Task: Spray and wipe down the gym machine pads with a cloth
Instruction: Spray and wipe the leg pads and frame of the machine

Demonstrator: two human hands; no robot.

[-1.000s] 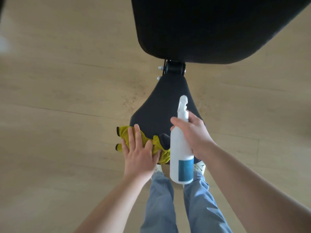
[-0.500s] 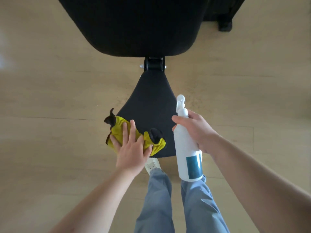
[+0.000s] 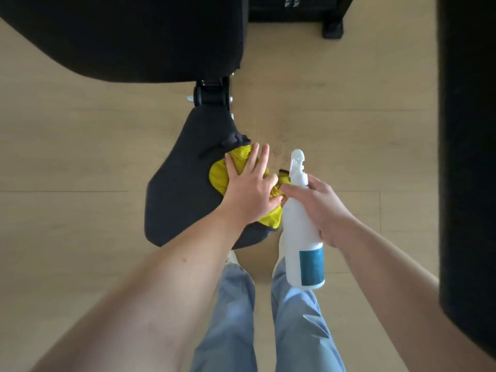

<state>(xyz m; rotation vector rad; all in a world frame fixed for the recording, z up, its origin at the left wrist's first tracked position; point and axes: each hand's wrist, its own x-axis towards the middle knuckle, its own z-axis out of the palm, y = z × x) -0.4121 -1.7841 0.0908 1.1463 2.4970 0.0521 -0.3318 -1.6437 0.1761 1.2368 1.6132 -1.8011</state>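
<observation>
A small black seat pad (image 3: 185, 181) of the gym machine lies below me, joined by a hinge (image 3: 212, 93) to a larger black pad (image 3: 128, 36) above it. My left hand (image 3: 251, 187) presses a yellow cloth (image 3: 222, 175) with straight fingers onto the right side of the seat pad. Just to the right of the pad, my right hand (image 3: 320, 208) grips a white spray bottle (image 3: 300, 232) with a blue label, its nozzle pointing up.
Light wooden floor (image 3: 80, 146) surrounds the machine. A tall black part (image 3: 469, 157) fills the right edge. A black frame foot (image 3: 332, 28) stands at the top right. My legs in blue jeans (image 3: 268, 318) are below the pad.
My left hand has slid the cloth from the pad's near left edge across to its right side. The bottle has stayed by the pad's right edge, and the view has shifted.
</observation>
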